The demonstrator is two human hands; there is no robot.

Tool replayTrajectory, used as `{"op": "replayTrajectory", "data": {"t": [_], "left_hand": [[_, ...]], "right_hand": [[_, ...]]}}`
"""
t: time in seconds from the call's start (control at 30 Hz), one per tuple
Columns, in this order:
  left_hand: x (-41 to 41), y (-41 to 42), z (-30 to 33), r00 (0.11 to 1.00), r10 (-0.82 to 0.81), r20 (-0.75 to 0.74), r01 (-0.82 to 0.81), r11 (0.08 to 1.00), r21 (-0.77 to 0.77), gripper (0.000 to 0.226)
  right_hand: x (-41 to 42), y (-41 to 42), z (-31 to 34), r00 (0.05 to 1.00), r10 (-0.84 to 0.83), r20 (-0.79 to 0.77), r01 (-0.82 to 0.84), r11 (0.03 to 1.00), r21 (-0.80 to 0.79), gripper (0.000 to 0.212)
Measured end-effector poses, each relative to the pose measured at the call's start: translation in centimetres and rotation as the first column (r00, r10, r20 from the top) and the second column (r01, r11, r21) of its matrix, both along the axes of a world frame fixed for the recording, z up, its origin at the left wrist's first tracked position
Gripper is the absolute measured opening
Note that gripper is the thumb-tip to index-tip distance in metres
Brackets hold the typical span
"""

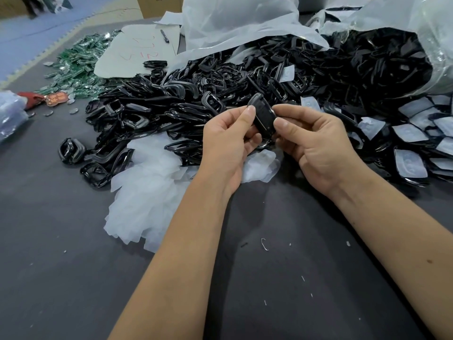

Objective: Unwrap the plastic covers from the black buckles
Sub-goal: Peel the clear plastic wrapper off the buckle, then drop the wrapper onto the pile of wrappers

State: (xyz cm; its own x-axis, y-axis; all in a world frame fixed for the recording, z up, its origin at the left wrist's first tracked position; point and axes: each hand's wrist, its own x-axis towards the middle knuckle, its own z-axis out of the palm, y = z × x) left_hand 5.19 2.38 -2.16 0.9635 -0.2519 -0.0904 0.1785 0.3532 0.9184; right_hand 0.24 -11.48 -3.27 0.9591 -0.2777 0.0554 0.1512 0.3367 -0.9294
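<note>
Both hands held one black buckle raised above the bench, the left hand pinching its left edge and the right hand its right edge with fingers curled, probably to steady it while peeling off its plastic cover.

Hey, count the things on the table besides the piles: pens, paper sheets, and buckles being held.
Pen: 1
Paper sheet: 1
Held buckle, in the grip of left hand and right hand: 1
Total: 3
</note>
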Motion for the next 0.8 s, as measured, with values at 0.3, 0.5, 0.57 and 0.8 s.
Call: {"op": "replayTrajectory", "data": {"t": [0.3,0.5,0.57,0.8], "left_hand": [[-0.11,-0.13,-0.42,0.998,-0.006,0.066,0.005,1.000,0.024,0.017],[-0.24,-0.18,-0.39,0.996,0.008,0.090,-0.012,0.999,0.053,0.013],[-0.28,-0.14,-0.32,0.997,-0.003,0.078,0.000,0.999,0.034,0.014],[-0.35,-0.09,-0.34,0.992,-0.007,0.123,0.002,0.999,0.039,0.014]], "right_hand": [[0.14,-0.28,-0.18,1.000,0.002,-0.008,-0.002,0.999,0.036,0.032],[0.00,-0.19,-0.29,1.000,0.011,0.018,-0.012,1.000,0.012,0.035],[0.02,-0.34,-0.28,0.999,0.048,0.014,-0.049,0.997,0.055,0.038],[-0.19,-0.56,-0.07,0.998,0.030,0.047,-0.030,1.000,0.000,0.030]]}}
